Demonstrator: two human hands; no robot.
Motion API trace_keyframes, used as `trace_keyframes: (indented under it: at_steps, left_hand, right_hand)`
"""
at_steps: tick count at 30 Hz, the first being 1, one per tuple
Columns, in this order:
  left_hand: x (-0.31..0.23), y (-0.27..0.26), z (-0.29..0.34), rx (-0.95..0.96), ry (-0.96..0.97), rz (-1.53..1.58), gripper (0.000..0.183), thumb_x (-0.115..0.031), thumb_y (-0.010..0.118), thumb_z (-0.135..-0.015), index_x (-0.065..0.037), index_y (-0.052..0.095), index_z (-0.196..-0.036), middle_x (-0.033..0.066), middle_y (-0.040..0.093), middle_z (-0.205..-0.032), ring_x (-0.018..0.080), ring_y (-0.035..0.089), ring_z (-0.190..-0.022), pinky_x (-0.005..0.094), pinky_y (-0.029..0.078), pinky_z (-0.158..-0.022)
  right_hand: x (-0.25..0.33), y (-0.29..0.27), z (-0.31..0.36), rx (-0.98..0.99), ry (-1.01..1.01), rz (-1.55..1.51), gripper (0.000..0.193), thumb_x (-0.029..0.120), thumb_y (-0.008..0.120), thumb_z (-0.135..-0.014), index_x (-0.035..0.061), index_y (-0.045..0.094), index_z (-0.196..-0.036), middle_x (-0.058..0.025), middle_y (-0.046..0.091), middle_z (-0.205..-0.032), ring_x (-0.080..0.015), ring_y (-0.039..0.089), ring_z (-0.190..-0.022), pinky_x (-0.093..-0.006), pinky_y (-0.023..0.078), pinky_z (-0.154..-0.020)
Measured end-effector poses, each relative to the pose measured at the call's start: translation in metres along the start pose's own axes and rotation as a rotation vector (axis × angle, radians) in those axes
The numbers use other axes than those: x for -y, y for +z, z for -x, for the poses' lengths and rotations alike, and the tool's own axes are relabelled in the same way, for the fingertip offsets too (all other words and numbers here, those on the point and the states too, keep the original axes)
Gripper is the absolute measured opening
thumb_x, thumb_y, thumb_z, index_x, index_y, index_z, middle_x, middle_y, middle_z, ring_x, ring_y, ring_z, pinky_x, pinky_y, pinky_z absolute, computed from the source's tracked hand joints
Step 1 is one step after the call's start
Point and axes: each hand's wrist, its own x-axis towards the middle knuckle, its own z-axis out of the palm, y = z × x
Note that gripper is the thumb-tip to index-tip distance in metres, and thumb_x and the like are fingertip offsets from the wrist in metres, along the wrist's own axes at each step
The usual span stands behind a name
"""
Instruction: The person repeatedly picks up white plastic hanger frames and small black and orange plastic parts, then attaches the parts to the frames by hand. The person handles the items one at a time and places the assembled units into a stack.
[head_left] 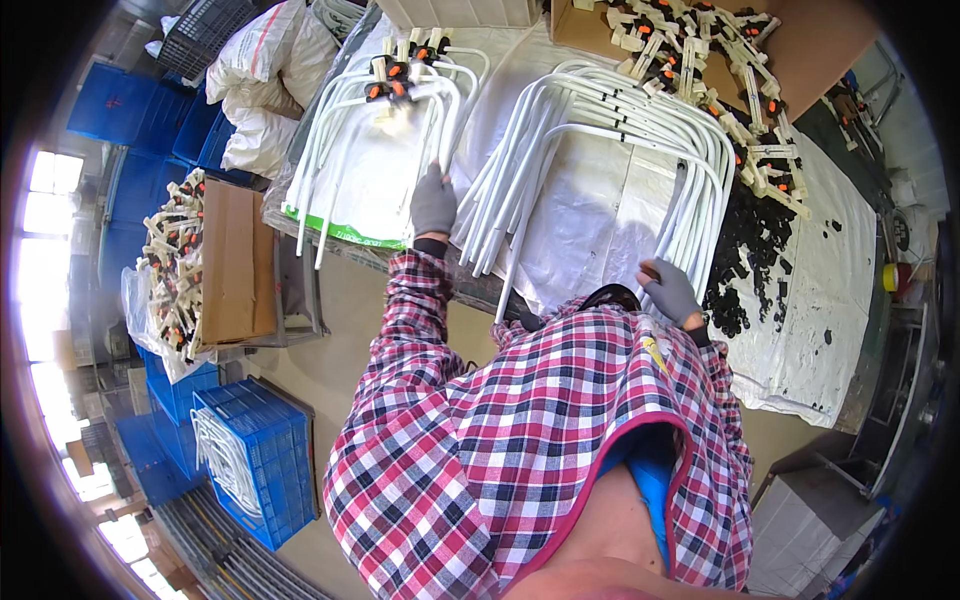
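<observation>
My left hand (433, 205), in a grey fingerless glove, is closed round a leg end of a white U-shaped tube frame (455, 85) in the left group. Black, orange and cream clip fittings (398, 72) sit on the curved tops of that group. My right hand (670, 292), gloved alike, has its fingers curled together beside the right legs of a larger stack of bent white tubes (580, 85). Whatever is between those fingers, if anything, is too small to make out. Both groups lie on a white plastic sheet (620, 205) over the table.
Small black plastic parts (745, 250) lie scattered right of the stack. Behind them, clip fittings spill from a cardboard box (820, 50). Another box (238, 265) of fittings stands at left, above a blue crate (290, 450) holding white tubes. White sacks (260, 60) lie far left.
</observation>
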Motion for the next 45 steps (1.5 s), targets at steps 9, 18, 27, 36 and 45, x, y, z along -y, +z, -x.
trace_keyframes:
  at_steps: [9, 18, 27, 36, 45]
  left_hand:
    - [0.054, 0.041, -0.046, 0.135, -0.008, -0.332, 0.042, -0.026, 0.057, -0.092, -0.009, 0.056, -0.13, 0.0169, 0.064, -0.109, 0.0374, 0.065, -0.094, 0.0456, 0.052, -0.084]
    - [0.014, 0.071, -0.016, -0.093, 0.203, -0.287, 0.042, -0.009, 0.064, -0.084, -0.005, 0.057, -0.126, 0.0197, 0.053, -0.129, 0.0402, 0.053, -0.117, 0.0458, 0.045, -0.1]
    - [-0.087, 0.116, 0.016, 0.188, 0.305, -0.417, 0.048, -0.025, 0.064, -0.085, -0.007, 0.057, -0.13, 0.0189, 0.044, -0.145, 0.0389, 0.043, -0.13, 0.0407, 0.04, -0.107]
    - [-0.055, 0.122, 0.003, 0.177, 0.389, -0.416, 0.049, -0.023, 0.068, -0.079, -0.007, 0.059, -0.125, 0.019, 0.045, -0.143, 0.0429, 0.045, -0.126, 0.0446, 0.041, -0.105]
    - [-0.187, 0.071, -0.011, -0.185, 0.904, -0.016, 0.067, -0.032, 0.07, -0.084, -0.007, 0.044, -0.141, 0.0211, 0.046, -0.14, 0.0412, 0.046, -0.126, 0.0492, 0.038, -0.105]
  right_hand:
    - [-0.064, 0.007, 0.035, -0.054, 0.167, -0.08, 0.035, 0.03, 0.069, -0.09, 0.0026, 0.067, -0.112, -0.0136, 0.071, -0.1, -0.0232, 0.069, -0.095, -0.0321, 0.052, -0.085]
    - [-0.128, 0.011, 0.059, -0.899, 0.242, 0.077, 0.026, 0.022, 0.067, -0.086, 0.0045, 0.063, -0.105, -0.013, 0.064, -0.095, -0.0279, 0.063, -0.087, -0.0392, 0.051, -0.076]
    - [-0.121, 0.035, 0.039, -0.73, 0.63, 0.317, 0.039, 0.025, 0.067, -0.082, 0.0071, 0.06, -0.115, -0.0164, 0.065, -0.107, -0.0376, 0.064, -0.096, -0.0479, 0.053, -0.08]
    - [-0.154, 0.045, 0.035, -1.022, 0.524, -0.044, 0.045, 0.039, 0.067, -0.088, 0.0059, 0.061, -0.118, -0.0177, 0.067, -0.098, -0.0336, 0.065, -0.082, -0.0413, 0.053, -0.077]
    - [-0.122, -0.001, 0.086, -1.096, 0.451, -0.398, 0.063, 0.054, 0.044, -0.1, 0.0019, 0.064, -0.069, -0.011, 0.059, -0.058, -0.0219, 0.058, -0.057, -0.0359, 0.044, -0.058]
